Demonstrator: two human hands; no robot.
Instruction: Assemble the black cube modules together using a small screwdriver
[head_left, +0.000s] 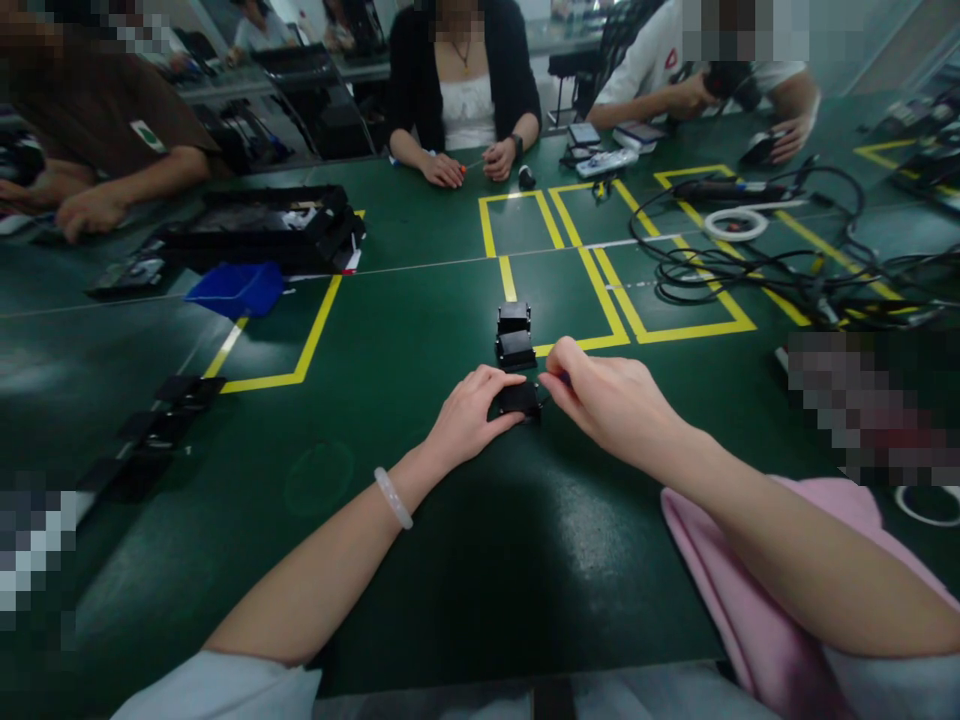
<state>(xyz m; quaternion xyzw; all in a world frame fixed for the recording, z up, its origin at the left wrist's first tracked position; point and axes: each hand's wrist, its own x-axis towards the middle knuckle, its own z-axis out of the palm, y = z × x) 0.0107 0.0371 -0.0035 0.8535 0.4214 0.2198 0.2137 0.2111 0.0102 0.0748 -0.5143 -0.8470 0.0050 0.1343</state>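
Note:
My left hand [474, 408] grips a small black rectangular part [519, 398] on the green table, thumb at its near edge and fingers at its far edge. At the part's right side, my right hand [592, 385] is closed in a pinch. Something thin and dark shows by those fingertips, too small to name. Just beyond stand two similar black parts [515, 347], one behind the other and apart from my hands. To the left, several more black parts [157, 430] lie in a slanting row.
A blue scoop-like tray [236, 288] sits before stacked black trays [262, 225]. Black cables [705, 265] tangle at right, near a white ring [735, 225]. Pink cloth [750, 540] lies under my right forearm. Yellow tape [585, 342] marks the table [420, 330]. Co-workers sit opposite.

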